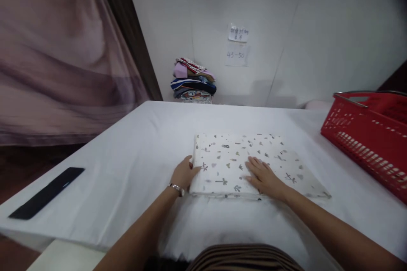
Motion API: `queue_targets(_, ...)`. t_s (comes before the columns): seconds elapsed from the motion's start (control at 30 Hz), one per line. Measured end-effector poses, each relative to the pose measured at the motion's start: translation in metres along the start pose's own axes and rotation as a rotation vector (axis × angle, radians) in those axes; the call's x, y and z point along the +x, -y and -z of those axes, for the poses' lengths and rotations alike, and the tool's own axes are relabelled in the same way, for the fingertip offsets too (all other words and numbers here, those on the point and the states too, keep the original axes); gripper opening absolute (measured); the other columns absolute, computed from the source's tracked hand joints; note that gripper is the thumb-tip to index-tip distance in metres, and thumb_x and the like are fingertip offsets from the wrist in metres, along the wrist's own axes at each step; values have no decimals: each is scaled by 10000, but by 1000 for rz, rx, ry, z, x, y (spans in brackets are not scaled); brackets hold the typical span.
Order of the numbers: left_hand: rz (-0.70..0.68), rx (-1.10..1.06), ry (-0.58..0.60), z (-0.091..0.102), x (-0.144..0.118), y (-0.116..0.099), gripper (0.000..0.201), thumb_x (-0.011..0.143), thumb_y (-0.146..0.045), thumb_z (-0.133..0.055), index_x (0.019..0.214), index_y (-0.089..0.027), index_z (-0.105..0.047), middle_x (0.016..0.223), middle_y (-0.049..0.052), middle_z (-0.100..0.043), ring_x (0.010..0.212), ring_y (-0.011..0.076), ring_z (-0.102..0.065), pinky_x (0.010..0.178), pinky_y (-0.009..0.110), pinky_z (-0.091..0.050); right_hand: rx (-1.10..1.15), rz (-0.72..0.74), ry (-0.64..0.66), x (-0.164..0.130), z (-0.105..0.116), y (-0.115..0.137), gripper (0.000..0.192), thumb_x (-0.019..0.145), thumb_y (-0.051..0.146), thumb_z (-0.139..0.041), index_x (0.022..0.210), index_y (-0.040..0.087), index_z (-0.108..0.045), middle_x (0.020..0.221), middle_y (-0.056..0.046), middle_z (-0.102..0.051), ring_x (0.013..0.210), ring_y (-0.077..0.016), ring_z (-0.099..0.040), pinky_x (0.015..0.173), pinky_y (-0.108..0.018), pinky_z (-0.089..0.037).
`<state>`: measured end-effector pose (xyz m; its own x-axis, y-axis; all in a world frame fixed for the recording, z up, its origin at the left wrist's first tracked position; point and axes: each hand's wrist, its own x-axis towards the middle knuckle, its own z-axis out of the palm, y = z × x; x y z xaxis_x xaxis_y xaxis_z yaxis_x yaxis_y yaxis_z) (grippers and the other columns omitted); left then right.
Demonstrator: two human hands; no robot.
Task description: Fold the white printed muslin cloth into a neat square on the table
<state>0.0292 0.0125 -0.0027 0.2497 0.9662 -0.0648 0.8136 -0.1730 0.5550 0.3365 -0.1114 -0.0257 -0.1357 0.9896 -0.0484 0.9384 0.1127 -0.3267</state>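
Observation:
A white cloth [229,148] printed with small leaves, palm trees and other motifs lies folded in a flat rectangle on the white-covered table. At its left edge is my left hand [185,173], with the thumb on top and the fingers curled at the side, partly hidden, closed on the edge. A silvery bracelet circles that wrist. My right hand [263,177] rests flat on the cloth right of its middle, fingers stretched out. On the right, the cloth's layers reach out unevenly to a corner.
A red plastic basket [365,135] stands at the table's right side. Near the left edge lies a dark flat object [47,192]. Behind the table is a stack of folded fabrics [193,80] against the wall, under paper notes [238,55]. A pinkish curtain [63,51] hangs at left.

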Motion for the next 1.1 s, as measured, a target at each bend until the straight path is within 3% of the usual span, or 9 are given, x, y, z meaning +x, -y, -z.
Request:
queue_targets(0.23, 113, -17, -43, 7, 49, -3, 493, 806, -459, -442, 1161, -126, -524, 1073, 100, -626, 968, 204, -578, 815, 284, -408, -104, -39, -175, 79, 12, 4, 622, 895, 535, -243, 1417, 197, -240, 1489, -92, -162, 1368, -258, -96, 1088, -483, -138)
queue_targets(0.33, 143, -25, -34, 3, 67, -3, 479, 795, -447, -467, 1165, -148, -525, 1094, 85, -629, 991, 195, -571, 820, 264, -402, -169, -126, -152, 112, 7, -4, 615, 903, 494, -242, 1410, 146, -253, 1490, -103, -160, 1370, -251, -89, 1088, -472, -124)
queue_targets(0.47, 111, -10, -27, -3, 78, 0, 461, 765, -411, -520, 1154, -164, -538, 1054, 70, -648, 981, 194, -576, 810, 261, -406, -170, -199, -51, 124, -1, -17, 622, 901, 502, -235, 1394, 126, -287, 1486, -101, -179, 1367, -252, -113, 1081, -469, -143)
queue_targets(0.57, 95, -43, -17, -3, 84, 4, 452, 759, -409, -530, 1139, -166, -554, 1045, 69, -654, 970, 192, -582, 799, 259, -411, -149, -188, -99, 125, 1, -14, 581, 899, 487, -264, 1362, 146, -348, 1475, -110, -216, 1359, -270, -145, 1063, -491, -174)
queue_targets(0.67, 118, -124, -27, -1, 92, 6, 429, 764, -411, -528, 1100, -150, -583, 1059, 81, -653, 964, 181, -589, 798, 243, -411, -96, -124, -241, 136, 8, 5, 465, 893, 376, -325, 1272, 153, -473, 1422, -118, -337, 1329, -268, -236, 1050, -454, -229)
queue_targets(0.73, 135, -166, -26, -1, 96, 6, 388, 763, -390, -535, 1058, -149, -607, 1053, 81, -658, 948, 176, -597, 779, 235, -416, -7, -53, -295, 152, 12, 24, 379, 871, 299, -363, 1149, 162, -582, 1304, -105, -493, 1238, -239, -391, 1017, -374, -302)
queue_targets(0.83, 120, -208, -26, -3, 95, 5, 279, 756, -341, -550, 948, -164, -648, 995, 63, -679, 904, 167, -608, 747, 229, -420, 200, -44, -256, 186, 15, 57, 275, 827, 267, -429, 937, 192, -669, 1011, -54, -664, 950, -190, -588, 844, -281, -436)
queue_targets(0.97, 77, -256, -79, -10, 86, 6, 193, 774, -312, -537, 851, -188, -664, 910, 37, -691, 852, 152, -606, 724, 230, -418, 332, -189, -95, 232, 15, 94, 231, 788, 230, -465, 887, 167, -664, 693, -10, -670, 587, -124, -586, 538, -199, -433)
queue_targets(1.1, 41, -255, -120, -16, 79, 8, 191, 782, -312, -543, 887, -200, -656, 893, 31, -686, 825, 143, -598, 712, 236, -416, 239, -241, -15, 267, 15, 115, 236, 797, 289, -487, 797, 136, -667, 569, -17, -632, 469, -96, -533, 466, -178, -382)
